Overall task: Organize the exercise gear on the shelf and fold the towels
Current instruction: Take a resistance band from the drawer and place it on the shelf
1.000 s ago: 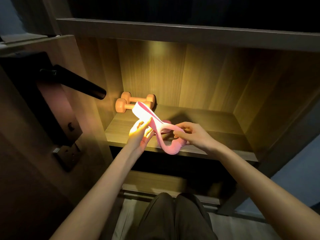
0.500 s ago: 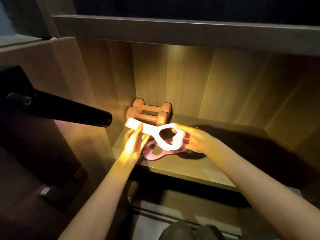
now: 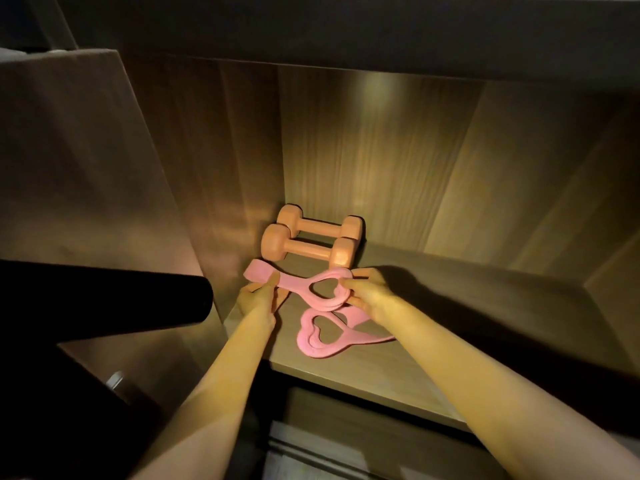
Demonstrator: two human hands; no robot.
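A pink resistance band [image 3: 298, 289] with a heart-shaped loop is held just above the wooden shelf [image 3: 433, 368], in front of two orange dumbbells [image 3: 308, 244] at the shelf's back left. My left hand [image 3: 258, 301] pinches the band's flat left strap. My right hand [image 3: 369, 294] grips the heart loop from the right. A second pink band [image 3: 322, 336] with the same heart loop lies flat on the shelf just below and nearer the front edge, partly under my right wrist.
A black door handle [image 3: 104, 301] juts in from the left at hand height, on an open cabinet door [image 3: 79, 161]. The shelf's wooden side wall [image 3: 221, 188] stands close to my left hand. Another shelf board [image 3: 346, 29] runs overhead.
The view has moved closer to the shelf. Both hands have carried the held band back and down toward the dumbbells, stretched out level, away from the band lying on the shelf.
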